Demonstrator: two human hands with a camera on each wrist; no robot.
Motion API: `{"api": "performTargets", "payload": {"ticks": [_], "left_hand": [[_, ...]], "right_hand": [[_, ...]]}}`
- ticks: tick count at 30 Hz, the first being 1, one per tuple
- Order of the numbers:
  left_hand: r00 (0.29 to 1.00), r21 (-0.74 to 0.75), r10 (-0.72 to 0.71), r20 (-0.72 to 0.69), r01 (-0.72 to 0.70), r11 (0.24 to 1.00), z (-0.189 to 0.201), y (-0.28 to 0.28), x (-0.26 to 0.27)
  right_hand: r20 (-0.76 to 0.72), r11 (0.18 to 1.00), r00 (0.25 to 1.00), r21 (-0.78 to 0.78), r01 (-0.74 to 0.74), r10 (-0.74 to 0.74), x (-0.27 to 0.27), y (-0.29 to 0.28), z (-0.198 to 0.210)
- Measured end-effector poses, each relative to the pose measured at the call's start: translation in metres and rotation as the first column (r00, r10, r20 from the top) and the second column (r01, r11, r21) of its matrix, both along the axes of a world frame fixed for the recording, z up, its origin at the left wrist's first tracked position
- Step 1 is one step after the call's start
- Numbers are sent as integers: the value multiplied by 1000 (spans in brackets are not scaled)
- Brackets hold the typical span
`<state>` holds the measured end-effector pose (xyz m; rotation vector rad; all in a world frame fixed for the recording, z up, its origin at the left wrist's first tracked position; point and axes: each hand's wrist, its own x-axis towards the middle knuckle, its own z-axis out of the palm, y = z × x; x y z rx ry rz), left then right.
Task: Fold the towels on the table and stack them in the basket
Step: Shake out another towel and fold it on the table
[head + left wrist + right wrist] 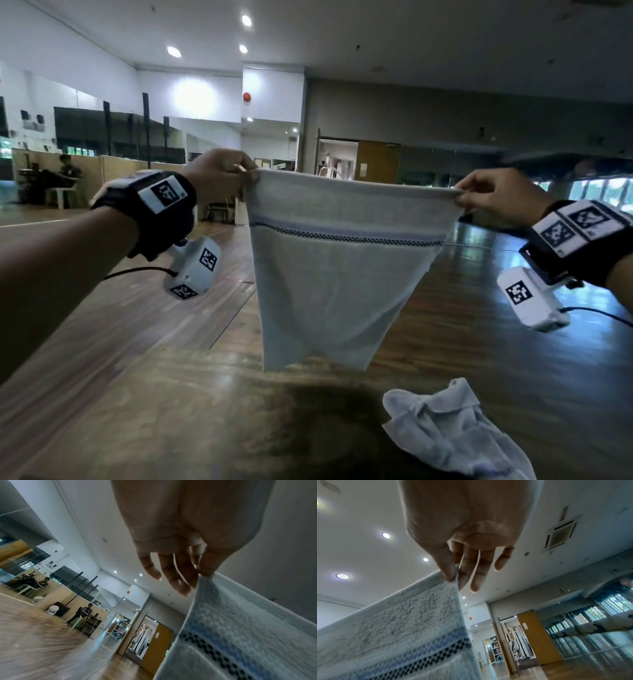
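A pale blue-grey towel [339,274] with a blue band and a dark checked stripe hangs spread in the air above the wooden table [171,411]. My left hand [248,178] pinches its top left corner, and my right hand [460,195] pinches its top right corner. The left wrist view shows thumb and forefinger of the left hand [203,573] nipping the towel [240,628] at its edge. In the right wrist view, the right hand [453,577] pinches the corner of the towel [402,628]. A second towel [452,431] lies crumpled on the table at the lower right. No basket is in view.
Behind the table stretches a wide hall with a wooden floor [212,281]. A person [66,171] sits at a desk far off on the left. Mirrored walls and a wooden door [376,161] stand at the back.
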<state>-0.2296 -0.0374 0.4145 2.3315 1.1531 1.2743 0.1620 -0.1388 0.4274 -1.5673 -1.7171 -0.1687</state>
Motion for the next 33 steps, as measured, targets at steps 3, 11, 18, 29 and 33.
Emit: {"api": "performTargets", "payload": {"ticks": [3, 11, 18, 29, 33], "left_hand": [[997, -44, 26, -69, -29, 999, -23, 4, -6], [996, -210, -21, -92, 1, 978, -88, 30, -6], [872, -329, -68, -485, -110, 938, -247, 67, 0], [734, -500, -262, -627, -122, 858, -446, 62, 2], [700, -568, -349, -623, -98, 817, -429, 66, 3]], "right_hand": [[-48, 996, 998, -73, -53, 50, -1, 0, -21], [-139, 975, 986, -189, -115, 89, -3, 23, -76], [-130, 861, 991, -500, -98, 38, 14, 61, -247], [116, 599, 982, -801, 2, 152, 8, 69, -451], [222, 572, 959, -816, 84, 175, 1, 62, -436]]}}
